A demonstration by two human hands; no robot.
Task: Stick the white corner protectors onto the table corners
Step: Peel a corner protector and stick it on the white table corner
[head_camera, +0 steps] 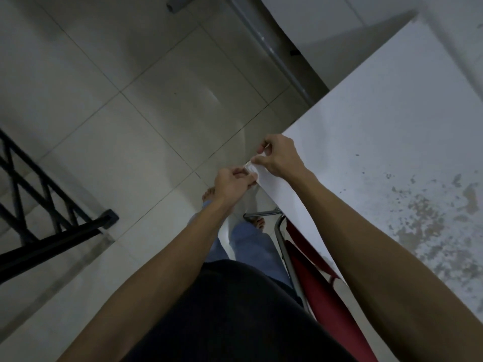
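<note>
A white table (379, 142) fills the right side, its near corner pointing toward the image centre. At that corner sits a small white corner protector (252, 169), mostly covered by fingers. My left hand (231, 182) is just off the corner's left side and pinches the protector from below. My right hand (278, 155) lies over the corner from the table side, its thumb and fingers pinching the protector's upper edge. How far the protector touches the corner is hidden.
A red chair with a metal frame (313, 278) stands under the table's near edge. Bare feet (209, 195) stand on the pale tiled floor. A black stair railing (39, 212) runs at the left. A grey pipe (274, 50) lies along the wall behind.
</note>
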